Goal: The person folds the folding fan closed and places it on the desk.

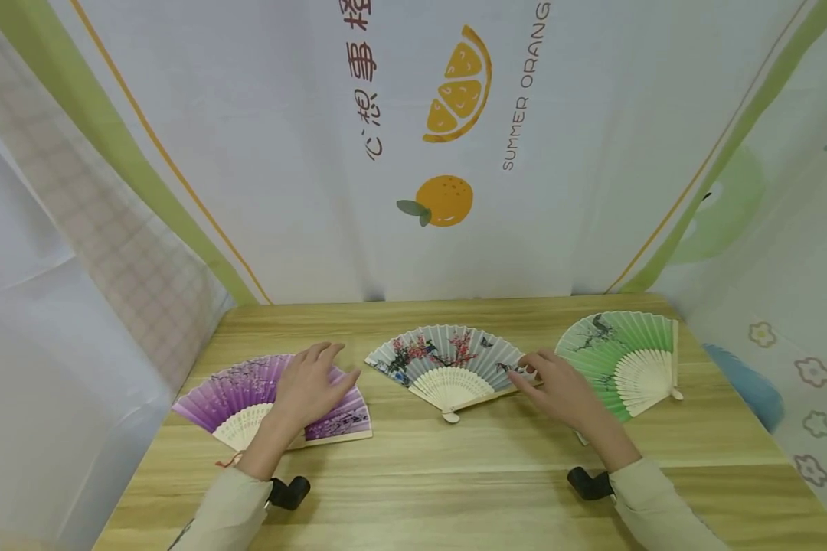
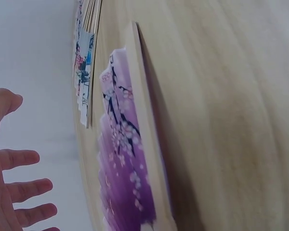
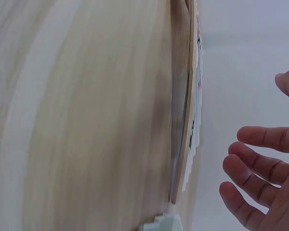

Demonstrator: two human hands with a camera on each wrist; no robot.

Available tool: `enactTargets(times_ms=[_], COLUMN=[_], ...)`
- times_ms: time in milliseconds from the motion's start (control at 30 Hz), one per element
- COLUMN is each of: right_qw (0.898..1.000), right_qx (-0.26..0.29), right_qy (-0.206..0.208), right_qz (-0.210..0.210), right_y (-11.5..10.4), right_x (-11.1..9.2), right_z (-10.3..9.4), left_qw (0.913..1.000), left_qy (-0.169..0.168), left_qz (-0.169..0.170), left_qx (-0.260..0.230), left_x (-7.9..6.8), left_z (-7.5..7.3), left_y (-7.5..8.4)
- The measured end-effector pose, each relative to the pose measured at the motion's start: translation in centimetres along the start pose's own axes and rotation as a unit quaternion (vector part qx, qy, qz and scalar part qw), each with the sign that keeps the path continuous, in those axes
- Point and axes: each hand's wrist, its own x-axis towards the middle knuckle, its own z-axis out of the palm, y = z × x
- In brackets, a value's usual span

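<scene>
**Left hand [image 1: 308, 389] and right hand [image 1: 560, 389] hovering wide by a purple fan [image 1: 241, 384] and a floral fan [image 1: 448, 353]**

Reading the bench [image 1: 455, 486] as a clock face with 12 at its far edge, the purple fan is lying unfolded near 10 o'clock, a red cord [image 1: 229, 461] showing by its pivot. The floral fan is sitting at 12, its pivot pointing to 6. A green fan [image 1: 596, 360] is resting near 2, its pivot turned towards 4 and its leaf spreading towards 10.

The left hand is holding itself wide above the purple fan, fingers spread and clear of it in the left wrist view. The right hand is hovering between the floral fan and the green fan, wide, with fingers slightly bent; the right wrist view is showing it apart from the floral fan's edge. Beyond the bench, a white cloth [image 1: 303, 199] is hanging, a printed orange [image 1: 444, 200] facing the person.
</scene>
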Motion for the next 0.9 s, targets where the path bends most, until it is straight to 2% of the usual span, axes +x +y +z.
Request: enactTargets(times_ms=[233, 600, 900], right_qw=[1.000, 0.999, 0.997], right_qx=[0.010, 0.033, 0.042], right_qy=[0.002, 0.020, 0.013], right_qz=[0.000, 0.026, 0.069], right_y=[-0.7, -1.5, -2.1], right_x=[0.0, -0.2, -0.6], right_z=[0.7, 1.5, 2.3], left_qw=[0.9999, 0.9990, 0.9985], left_qy=[-0.007, -0.035, -0.044], left_qz=[-0.009, -0.026, -0.033], left_qx=[0.003, 0.006, 0.005], left_x=[0.9, 2.0, 2.6], left_z=[0.4, 1.1, 1.5], left_y=[0.8, 1.6, 2.3])
